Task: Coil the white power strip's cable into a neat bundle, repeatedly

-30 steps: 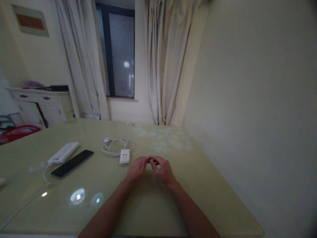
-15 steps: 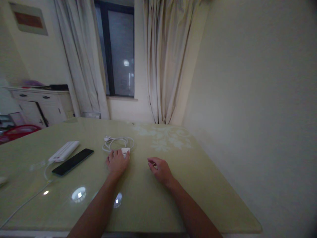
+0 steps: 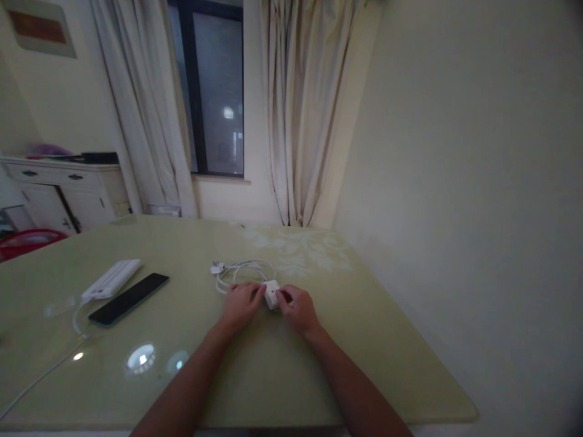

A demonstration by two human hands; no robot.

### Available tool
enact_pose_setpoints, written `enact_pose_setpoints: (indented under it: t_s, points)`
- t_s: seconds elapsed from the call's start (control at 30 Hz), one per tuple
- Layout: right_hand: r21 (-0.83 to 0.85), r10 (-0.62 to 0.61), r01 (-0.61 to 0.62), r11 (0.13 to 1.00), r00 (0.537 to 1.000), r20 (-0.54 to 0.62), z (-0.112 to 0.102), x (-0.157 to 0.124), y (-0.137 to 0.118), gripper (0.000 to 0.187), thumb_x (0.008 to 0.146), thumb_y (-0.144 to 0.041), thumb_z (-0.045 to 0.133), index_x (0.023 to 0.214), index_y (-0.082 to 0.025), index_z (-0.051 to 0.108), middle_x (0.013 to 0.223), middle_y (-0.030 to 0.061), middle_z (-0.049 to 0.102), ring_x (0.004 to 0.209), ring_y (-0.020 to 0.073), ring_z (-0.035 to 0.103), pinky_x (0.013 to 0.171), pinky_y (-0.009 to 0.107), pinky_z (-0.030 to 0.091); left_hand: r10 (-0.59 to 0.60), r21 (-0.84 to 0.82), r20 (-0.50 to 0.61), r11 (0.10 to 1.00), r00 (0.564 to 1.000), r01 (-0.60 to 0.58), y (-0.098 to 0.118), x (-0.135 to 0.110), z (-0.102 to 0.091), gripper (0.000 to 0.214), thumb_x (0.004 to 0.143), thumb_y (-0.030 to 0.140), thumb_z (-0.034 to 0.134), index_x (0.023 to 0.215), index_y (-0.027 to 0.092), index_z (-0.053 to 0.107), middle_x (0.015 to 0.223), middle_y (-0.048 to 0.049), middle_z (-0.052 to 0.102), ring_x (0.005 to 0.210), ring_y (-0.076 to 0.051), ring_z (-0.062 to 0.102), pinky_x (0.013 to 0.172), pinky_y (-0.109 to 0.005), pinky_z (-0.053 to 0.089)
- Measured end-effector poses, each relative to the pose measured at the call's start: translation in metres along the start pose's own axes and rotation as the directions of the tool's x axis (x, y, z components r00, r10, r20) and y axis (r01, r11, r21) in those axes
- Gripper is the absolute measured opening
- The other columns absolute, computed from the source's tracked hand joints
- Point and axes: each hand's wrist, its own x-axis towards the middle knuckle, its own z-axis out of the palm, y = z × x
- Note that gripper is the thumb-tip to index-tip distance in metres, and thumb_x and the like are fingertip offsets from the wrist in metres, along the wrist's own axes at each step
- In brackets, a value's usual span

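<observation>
A small white power strip (image 3: 272, 294) with socket holes stands tilted on the table in front of me. My left hand (image 3: 243, 301) grips it from the left, its thumb against the near side. From the right, my right hand (image 3: 297, 306) has its thumb and fingertips pinched together at the face of the strip. Whatever lies between those fingertips is too small and hidden to make out. The strip's white cable (image 3: 248, 264) lies coiled behind, ending in a plug (image 3: 217, 267) on the left.
Left of my hands lie a black phone (image 3: 130, 299) and a white power bank (image 3: 112, 280) with a white cord (image 3: 43, 375) running to the front left. The glossy pale green table (image 3: 387, 364) meets the wall on the right. A red chair (image 3: 31, 243) stands beyond its left edge.
My left hand has slid the power strip to the right, and the coiled cable came with it. The strip now meets my right hand's fingertips. My view has turned slightly right.
</observation>
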Motion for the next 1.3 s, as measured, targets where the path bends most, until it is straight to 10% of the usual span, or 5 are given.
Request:
enact_pose_setpoints:
  t_s: [0.17,0.43,0.93,1.13,1.3]
  points:
    - [-0.018,0.049,-0.051,0.999,0.995,-0.090,-0.006,0.000,-0.001,0.036,0.098,-0.042,0.050,0.079,-0.019,0.070,0.072,0.0031,0.070,0.064,0.0139,0.060,0.061,0.023,0.040,0.059,-0.010,-0.083,0.998,0.995,-0.060,0.000,0.004,-0.001,0.043,0.101,0.041,0.038,0.095,0.021,0.075,0.099,-0.0101,0.076,0.095,-0.027,0.068,0.092,-0.039,0.046]
    - [-0.018,0.064,-0.066,0.998,0.994,-0.089,-0.002,0.002,0.002,0.036,0.100,-0.044,0.048,0.081,-0.019,0.068,0.076,0.0033,0.068,0.067,0.0142,0.059,0.062,0.024,0.040,-0.365,0.158,-0.330,0.888,0.871,0.432,-0.032,0.005,-0.005,0.050,0.097,0.043,0.043,0.136,0.014,0.058,0.139,-0.0198,0.058,0.125,-0.037,0.053,0.101,-0.054,0.044]
    - [-0.045,0.086,-0.086,0.995,0.996,-0.005,0.004,0.000,0.012,0.037,0.075,-0.031,0.078,0.109,-0.021,0.069,0.111,0.0104,0.064,0.105,0.0269,0.060,0.095,0.040,0.048,-0.222,0.032,-0.170,0.973,0.960,0.231,-0.024,0.005,0.011,0.041,0.088,0.029,0.056,0.127,0.022,0.067,0.145,-0.0167,0.051,0.134,-0.034,0.050,0.109,-0.054,0.042]
    - [0.212,0.152,-0.156,0.965,0.988,0.033,0.006,0.004,0.023,0.040,0.071,-0.024,0.073,0.110,-0.021,0.066,0.107,0.0070,0.067,0.093,0.0219,0.064,0.086,0.036,0.051,-0.128,-0.093,-0.241,0.990,0.962,0.108,-0.029,0.007,0.020,0.037,0.084,0.028,0.059,0.120,0.021,0.067,0.144,-0.0145,0.054,0.136,-0.034,0.049,0.113,-0.054,0.041]
    - [0.595,0.325,-0.340,0.728,0.936,0.137,0.000,0.013,0.027,0.041,0.067,-0.035,0.077,0.104,-0.018,0.069,0.098,0.0062,0.069,0.080,0.0189,0.063,0.069,0.030,0.049,-0.055,-0.172,-0.294,0.985,0.954,0.004,-0.037,0.011,0.024,0.039,0.080,0.025,0.057,0.117,0.018,0.064,0.133,-0.0146,0.060,0.131,-0.032,0.054,0.113,-0.052,0.041]
